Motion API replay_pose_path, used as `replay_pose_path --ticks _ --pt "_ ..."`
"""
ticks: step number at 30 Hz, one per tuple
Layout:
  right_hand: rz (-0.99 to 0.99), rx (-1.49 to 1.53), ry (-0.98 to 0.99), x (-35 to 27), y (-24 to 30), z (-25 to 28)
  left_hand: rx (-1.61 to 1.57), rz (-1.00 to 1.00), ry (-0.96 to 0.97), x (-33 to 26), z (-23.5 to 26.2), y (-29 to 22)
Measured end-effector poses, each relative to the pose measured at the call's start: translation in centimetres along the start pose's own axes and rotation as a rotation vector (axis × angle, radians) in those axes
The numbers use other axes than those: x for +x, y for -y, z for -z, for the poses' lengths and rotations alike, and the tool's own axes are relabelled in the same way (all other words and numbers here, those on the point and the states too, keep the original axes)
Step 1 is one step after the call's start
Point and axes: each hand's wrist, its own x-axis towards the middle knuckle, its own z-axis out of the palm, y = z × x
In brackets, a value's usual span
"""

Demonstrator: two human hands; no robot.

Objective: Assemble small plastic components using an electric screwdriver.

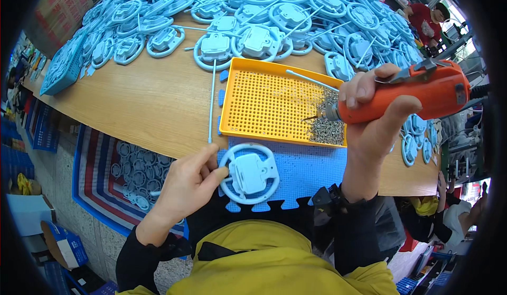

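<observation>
My left hand [191,183] pinches the left rim of a light-blue plastic steering-wheel-shaped part [250,173], which rests on a blue foam mat [311,165] at the table's near edge. In my right hand [369,110] is an orange electric screwdriver [406,91], raised over the right end of a yellow perforated tray [264,102]. Its thin bit points left, above a heap of small metal screws [328,128] in that tray. A light-blue stick [311,80] leans across the tray's far side.
Many light-blue wheel parts [259,41] with sticks pile up across the wooden table's [142,105] far side. A blue basket [66,65] stands far left, near a cardboard box [63,10]. Below the left edge, a striped-lined bin [105,189] holds more parts. Other people [425,23] are at right.
</observation>
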Motion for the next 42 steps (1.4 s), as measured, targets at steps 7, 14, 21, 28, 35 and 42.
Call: replay_pose_path --ticks 7,14,21,28,35,42 --pt "-0.066 0.14 0.116 -2.4 1.4 -3.2 0.551 -0.632 -0.372 0.3 -2.8 -3.2" --pt "-0.028 0.193 0.237 -3.5 1.4 -4.7 0.399 -0.731 -0.394 2.2 -4.3 -2.3" --pt "-0.038 0.21 0.282 -3.8 2.0 -5.3 0.342 -0.737 -0.35 2.2 -4.2 -2.6" --pt "-0.1 0.113 0.211 -4.9 2.2 -6.0 0.38 -0.715 -0.352 1.1 -4.6 -1.9" --pt "-0.112 0.054 0.221 -5.6 1.4 -5.6 0.511 -0.577 -0.251 -0.6 -4.2 -1.2" --pt "-0.199 -0.085 0.138 -6.4 1.6 -6.6 0.43 -0.605 -0.265 -0.1 -4.7 -0.4"
